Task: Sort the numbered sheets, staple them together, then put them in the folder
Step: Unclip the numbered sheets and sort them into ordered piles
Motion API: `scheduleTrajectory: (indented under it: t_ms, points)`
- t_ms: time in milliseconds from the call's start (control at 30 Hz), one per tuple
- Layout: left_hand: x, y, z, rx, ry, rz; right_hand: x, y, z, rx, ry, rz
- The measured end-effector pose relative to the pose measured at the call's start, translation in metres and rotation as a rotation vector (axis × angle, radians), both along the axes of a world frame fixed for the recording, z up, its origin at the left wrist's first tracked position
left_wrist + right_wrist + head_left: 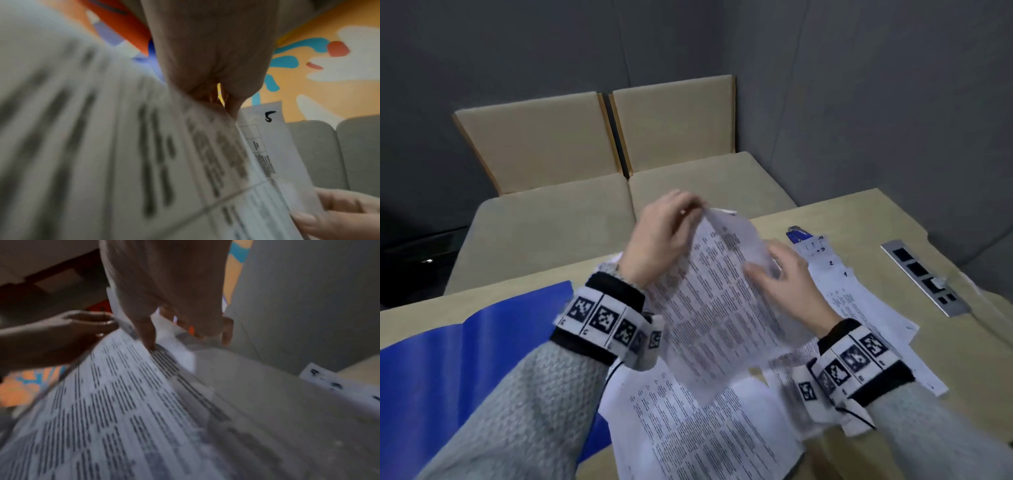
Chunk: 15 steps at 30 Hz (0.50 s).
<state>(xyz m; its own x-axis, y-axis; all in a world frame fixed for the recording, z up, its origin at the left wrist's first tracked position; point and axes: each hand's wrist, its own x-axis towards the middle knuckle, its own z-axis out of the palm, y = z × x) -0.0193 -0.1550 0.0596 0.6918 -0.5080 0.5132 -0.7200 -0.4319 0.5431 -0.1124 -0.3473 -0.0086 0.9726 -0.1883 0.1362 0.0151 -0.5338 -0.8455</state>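
Observation:
Both hands hold a small bundle of printed sheets (715, 308) tilted up above the table. My left hand (695, 207) pinches its top corner. My right hand (760, 270) grips its right edge, thumb in front and fingers behind. In the left wrist view the rear sheet (273, 138) shows a handwritten 5. Sorted sheets (839, 274) lie fanned on the right, with 4, 3, 2 and 1 showing. A blue stapler (799, 233) peeks out beyond them. The open blue folder (482, 342) lies on the left under my left forearm. More printed sheets (705, 431) lie on the table below the bundle.
A metal socket strip (924, 277) is set into the wooden table (859, 212) at the right. Two beige chairs (544, 144) stand behind the far table edge, against a grey wall.

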Motion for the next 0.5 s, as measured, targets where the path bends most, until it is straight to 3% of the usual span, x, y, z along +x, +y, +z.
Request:
scheduleTrajectory:
  t_ms: [67,133,300,400,500]
  points:
    - [-0.001,-0.015,-0.023,0.037,0.117,-0.019,-0.003,-0.017,-0.007,0.120,0.164,-0.001]
    - [0.001,-0.016,-0.057,0.094,0.187,0.003,-0.012,-0.045,-0.027,0.099,0.337,-0.040]
    - [0.002,0.033,-0.146,0.224,0.340,0.323,-0.045,-0.109,-0.094,0.091,0.727,-0.294]
    - [-0.005,0.069,-0.183,0.316,0.433,0.457,-0.062,-0.141,-0.126,0.030,0.842,-0.431]
    - [-0.010,0.088,-0.206,0.382,0.509,0.451,-0.062,-0.154,-0.141,-0.110,0.902,-0.560]
